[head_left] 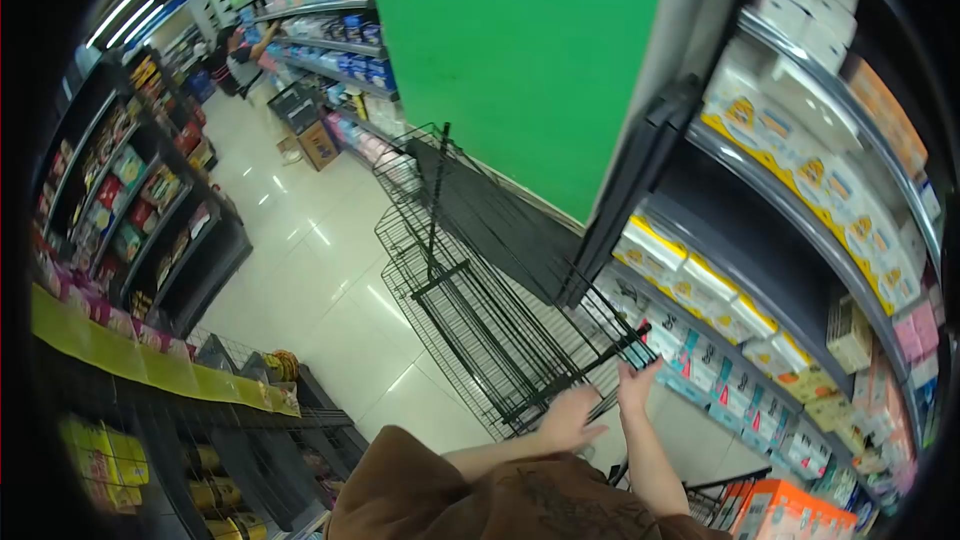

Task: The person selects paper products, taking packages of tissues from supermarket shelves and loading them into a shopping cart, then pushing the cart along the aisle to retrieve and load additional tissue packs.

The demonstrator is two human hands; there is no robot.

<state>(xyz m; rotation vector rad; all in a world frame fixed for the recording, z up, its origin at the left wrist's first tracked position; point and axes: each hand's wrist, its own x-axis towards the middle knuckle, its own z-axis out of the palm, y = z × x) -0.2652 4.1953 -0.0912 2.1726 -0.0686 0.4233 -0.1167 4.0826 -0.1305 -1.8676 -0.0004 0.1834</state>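
A black wire rack or cart (470,310) with folded mesh panels stands in the aisle in front of me. My right hand (636,387) is at its near right corner, with the fingers bent round the wire edge. Beside it on the left, my left hand (572,422) is close to the rack's near edge. It is slightly blurred, its fingers are apart, and nothing shows in it. A dark flat panel (490,210) leans along the rack's far side.
A green wall panel (520,50) rises behind the rack. Shelves of tissue packs (800,180) stand at the right, snack shelves (130,190) at the left. Farther down the aisle are a person (240,60) and cardboard boxes (318,144). An orange box (795,512) sits at lower right.
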